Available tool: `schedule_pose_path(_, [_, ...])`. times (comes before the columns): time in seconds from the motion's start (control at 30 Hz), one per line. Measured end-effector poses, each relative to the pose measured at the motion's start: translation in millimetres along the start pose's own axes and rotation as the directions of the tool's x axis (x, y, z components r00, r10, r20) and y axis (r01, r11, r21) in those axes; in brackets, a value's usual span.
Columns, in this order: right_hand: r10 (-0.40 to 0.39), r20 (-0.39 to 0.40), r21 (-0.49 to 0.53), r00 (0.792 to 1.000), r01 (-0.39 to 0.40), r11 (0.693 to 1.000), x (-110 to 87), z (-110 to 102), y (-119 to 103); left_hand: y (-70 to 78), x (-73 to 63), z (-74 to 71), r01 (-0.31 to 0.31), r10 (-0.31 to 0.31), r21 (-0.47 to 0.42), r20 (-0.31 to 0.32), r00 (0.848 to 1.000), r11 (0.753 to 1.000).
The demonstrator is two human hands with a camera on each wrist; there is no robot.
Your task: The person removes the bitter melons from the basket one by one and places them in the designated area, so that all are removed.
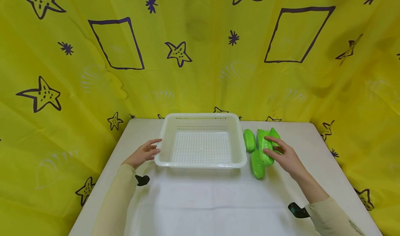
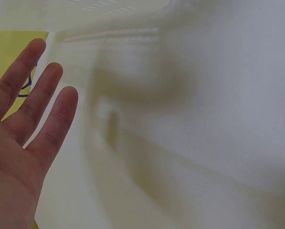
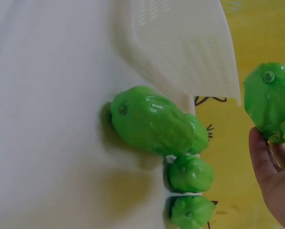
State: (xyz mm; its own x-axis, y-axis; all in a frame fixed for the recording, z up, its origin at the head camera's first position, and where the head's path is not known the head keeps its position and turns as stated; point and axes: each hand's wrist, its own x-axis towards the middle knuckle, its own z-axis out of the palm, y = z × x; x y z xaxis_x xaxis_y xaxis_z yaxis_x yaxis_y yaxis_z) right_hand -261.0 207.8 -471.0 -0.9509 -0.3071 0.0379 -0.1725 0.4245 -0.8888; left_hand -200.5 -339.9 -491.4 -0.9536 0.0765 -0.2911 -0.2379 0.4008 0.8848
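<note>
My right hand [image 1: 285,156] holds a glossy green, lumpy gourd [image 3: 271,100] between thumb and fingers, raised over the others. Several similar gourds lie on the table beneath it: a large one [image 3: 149,121] nearest me, one close to the basket [image 1: 249,140], and two more [image 3: 191,173] side by side at the back. Each has a small stub at its end. At the left stands a white plastic basket [image 1: 200,165], with nothing inside. My left hand [image 1: 143,153] is at its left rim, fingers extended and spread, as the left wrist view [image 2: 18,157] shows of the hand.
A white cloth [image 1: 200,197] covers the table. Yellow curtains [image 1: 203,79] with dark starfish drawings hang behind and on both sides. Black straps or mounts [image 1: 142,180] show at both wrists. The table's back edge runs just behind the basket and gourds.
</note>
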Motion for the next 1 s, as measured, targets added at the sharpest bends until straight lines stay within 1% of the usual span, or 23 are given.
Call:
schedule_pose_path(0.23, [-0.006, 0.048, -0.021, 0.999, 0.007, 1.000, -7.3, -6.3, 17.9, -1.4, 0.3, -0.4, -0.003, 0.003, -0.002, 0.000, 1.000, 1.000])
schedule_pose_path(0.47, [0.048, 0.073, -0.040, 0.996, -0.045, 0.998, -10.5, -13.6, 36.9, -3.1, 2.5, -1.4, 0.017, -0.017, 0.003, -0.001, 1.000, 1.000])
schedule_pose_path(0.63, [0.059, 0.094, -0.064, 0.994, -0.053, 0.997, -13.8, -16.4, 49.5, -2.8, 2.3, -0.9, 0.026, -0.026, -0.002, -0.002, 1.000, 1.000])
schedule_pose_path(0.77, [0.085, 0.120, -0.082, 0.989, -0.076, 0.994, -15.2, -16.8, 61.9, -2.7, 2.5, -1.3, 0.031, -0.031, -0.003, -0.007, 1.000, 1.000])
schedule_pose_path(0.87, [0.103, 0.132, -0.081, 0.986, -0.092, 0.992, -16.0, -16.7, 70.8, -3.2, 3.2, -1.9, 0.023, -0.023, -0.001, -0.004, 1.000, 1.000])
schedule_pose_path(1.0, [0.106, 0.133, -0.081, 0.985, -0.096, 0.992, -17.0, -16.7, 79.9, -3.3, 3.5, -1.6, 0.012, -0.012, -0.012, 0.000, 1.000, 1.000])
